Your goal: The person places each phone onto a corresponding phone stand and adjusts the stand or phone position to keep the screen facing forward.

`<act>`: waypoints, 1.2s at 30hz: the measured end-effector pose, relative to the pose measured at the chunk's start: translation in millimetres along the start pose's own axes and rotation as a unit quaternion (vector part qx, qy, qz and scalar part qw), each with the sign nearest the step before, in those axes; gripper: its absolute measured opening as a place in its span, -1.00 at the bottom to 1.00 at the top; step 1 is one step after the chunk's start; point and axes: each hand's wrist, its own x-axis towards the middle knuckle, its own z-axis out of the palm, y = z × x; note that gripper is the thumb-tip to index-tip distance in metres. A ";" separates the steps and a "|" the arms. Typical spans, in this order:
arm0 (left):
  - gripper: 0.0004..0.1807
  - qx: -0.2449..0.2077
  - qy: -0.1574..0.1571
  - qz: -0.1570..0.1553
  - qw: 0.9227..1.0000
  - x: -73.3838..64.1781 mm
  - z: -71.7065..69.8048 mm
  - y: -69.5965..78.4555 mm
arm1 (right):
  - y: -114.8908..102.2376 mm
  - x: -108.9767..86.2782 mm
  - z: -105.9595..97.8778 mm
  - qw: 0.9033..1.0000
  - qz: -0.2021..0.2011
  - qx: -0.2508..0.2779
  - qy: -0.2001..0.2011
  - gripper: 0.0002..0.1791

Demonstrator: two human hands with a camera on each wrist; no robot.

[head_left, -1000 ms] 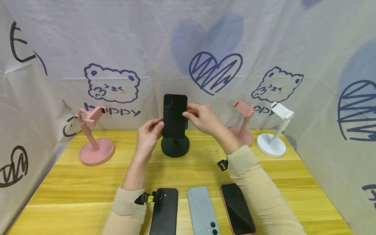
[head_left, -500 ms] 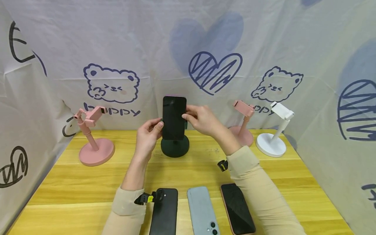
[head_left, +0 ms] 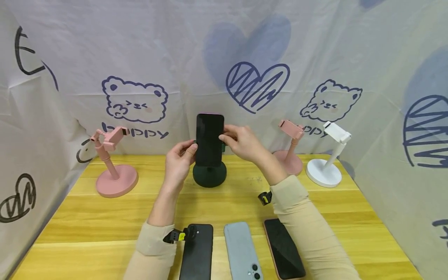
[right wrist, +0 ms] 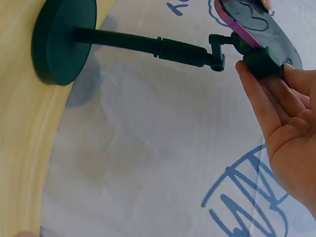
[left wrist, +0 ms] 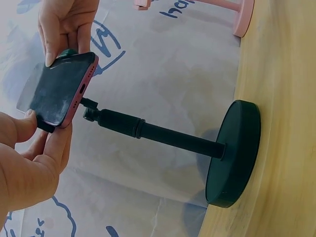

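A black-screened phone [head_left: 209,140] with a pinkish edge stands upright in the clamp of a dark green phone stand [head_left: 210,175]. My left hand [head_left: 178,161] pinches the phone and clamp at the left side, thumb at the screen edge, other fingers behind. On the opposite side my right hand [head_left: 243,142] pinches phone and clamp, its thumb on the screen's edge. The right wrist view shows the green clamp block [right wrist: 262,63] against the right fingers. In the left wrist view, the stand's round base [left wrist: 234,153] rests on the table, and its pole joins behind the phone [left wrist: 61,89].
A pink stand [head_left: 116,181] is at the left; another pink stand [head_left: 289,161] and a white stand [head_left: 323,173] are at the right. Along the front of the wooden table [head_left: 105,225] lie a black phone [head_left: 197,252], a pale blue phone [head_left: 242,251] and an orange-edged phone [head_left: 285,249].
The phone has shifted slightly downward between both hands since a second ago, and the right hand moved down a little with it. The stand's base has stayed in place.
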 end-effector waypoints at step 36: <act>-0.57 0.014 -0.023 0.018 0.999 1.6 -2.0 -1.2 | 25.2 -52.5 43.6 0.970 -0.019 0.139 0.196 -0.61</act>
